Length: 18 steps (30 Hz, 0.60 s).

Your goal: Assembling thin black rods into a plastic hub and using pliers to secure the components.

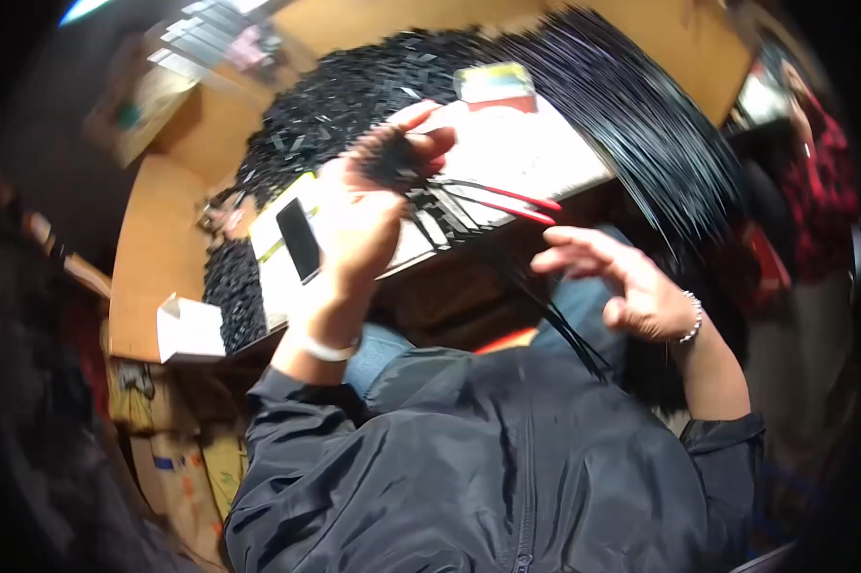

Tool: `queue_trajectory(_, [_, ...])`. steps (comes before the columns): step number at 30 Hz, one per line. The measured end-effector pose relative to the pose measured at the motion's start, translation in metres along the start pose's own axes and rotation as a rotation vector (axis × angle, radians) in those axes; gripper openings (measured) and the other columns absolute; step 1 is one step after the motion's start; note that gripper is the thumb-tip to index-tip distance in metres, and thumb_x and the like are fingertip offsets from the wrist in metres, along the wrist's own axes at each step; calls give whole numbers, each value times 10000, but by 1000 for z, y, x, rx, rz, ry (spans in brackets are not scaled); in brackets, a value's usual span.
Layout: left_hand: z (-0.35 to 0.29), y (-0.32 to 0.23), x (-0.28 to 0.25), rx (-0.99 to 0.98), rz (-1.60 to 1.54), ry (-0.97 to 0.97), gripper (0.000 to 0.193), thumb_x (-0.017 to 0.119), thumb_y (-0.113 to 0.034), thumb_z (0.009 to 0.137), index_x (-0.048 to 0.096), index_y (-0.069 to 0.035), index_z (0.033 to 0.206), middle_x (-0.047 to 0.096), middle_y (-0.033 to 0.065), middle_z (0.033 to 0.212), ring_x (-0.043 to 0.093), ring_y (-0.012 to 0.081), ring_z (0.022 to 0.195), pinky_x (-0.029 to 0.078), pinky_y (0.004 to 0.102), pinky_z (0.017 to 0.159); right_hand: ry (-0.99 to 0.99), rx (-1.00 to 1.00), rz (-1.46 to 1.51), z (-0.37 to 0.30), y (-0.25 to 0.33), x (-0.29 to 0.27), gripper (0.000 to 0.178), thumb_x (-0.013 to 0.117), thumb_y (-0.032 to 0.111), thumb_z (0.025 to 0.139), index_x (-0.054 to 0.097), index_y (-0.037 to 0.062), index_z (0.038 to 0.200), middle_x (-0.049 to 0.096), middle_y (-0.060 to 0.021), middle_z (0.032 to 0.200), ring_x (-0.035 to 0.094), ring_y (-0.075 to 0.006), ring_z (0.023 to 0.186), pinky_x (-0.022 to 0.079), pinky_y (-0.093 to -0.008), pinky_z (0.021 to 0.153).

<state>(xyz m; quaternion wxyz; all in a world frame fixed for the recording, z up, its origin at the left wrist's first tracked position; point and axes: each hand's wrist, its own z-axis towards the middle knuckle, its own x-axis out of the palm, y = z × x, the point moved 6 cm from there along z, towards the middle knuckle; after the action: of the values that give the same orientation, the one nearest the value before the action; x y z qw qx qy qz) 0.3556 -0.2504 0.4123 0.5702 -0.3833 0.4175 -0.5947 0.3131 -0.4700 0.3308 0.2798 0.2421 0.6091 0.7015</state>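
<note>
While the left hand (363, 224) closes around a bunch of black cable ties (397, 162), their heads bristle up toward the far side and their tails (564, 329) run down and to the right, a long slanted axis that crosses the near edge of the white board (535, 143). The right hand (631, 286) hangs open just off that edge, fingers spread and gripping nothing, close beside the thin tails. A pair of red-handled cutters (507, 202) lies on the board near the left hand's fingers, handles pointing right. A black phone (298, 239) rests at the board's left end. Behind, a heap of loose black pieces (354, 91) and a fan of long black ties (640, 105) crowd the wooden table (153, 248) (little bare room there). The ties look thin, glossy and blurred.
</note>
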Motion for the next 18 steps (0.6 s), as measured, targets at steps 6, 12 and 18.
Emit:
queue_trajectory(6, [1,18,-26,125,34,34,275,509,-3,897,557,32,1165,612,134,1124,610,190,998,496,305,884,138,446,353,37,3,55,167,536,146,921,548,1,1003,546,-16,689,555,-86,603,494,-235,560])
queue_trajectory(12, [-3,59,-40,153,312,-110,188,580,-93,869,640,-1,1022,692,114,825,674,171,796,507,285,727,-131,378,187,47,35,36,240,403,225,983,527,32,911,387,43,535,297,-23,425,242,-182,395])
queue_trajectory(18, [0,137,-78,300,639,-38,361,492,68,758,634,-62,1064,684,121,865,679,225,770,532,327,664,-178,212,80,50,26,42,242,425,240,971,468,27,863,367,47,522,278,-16,429,218,-175,403])
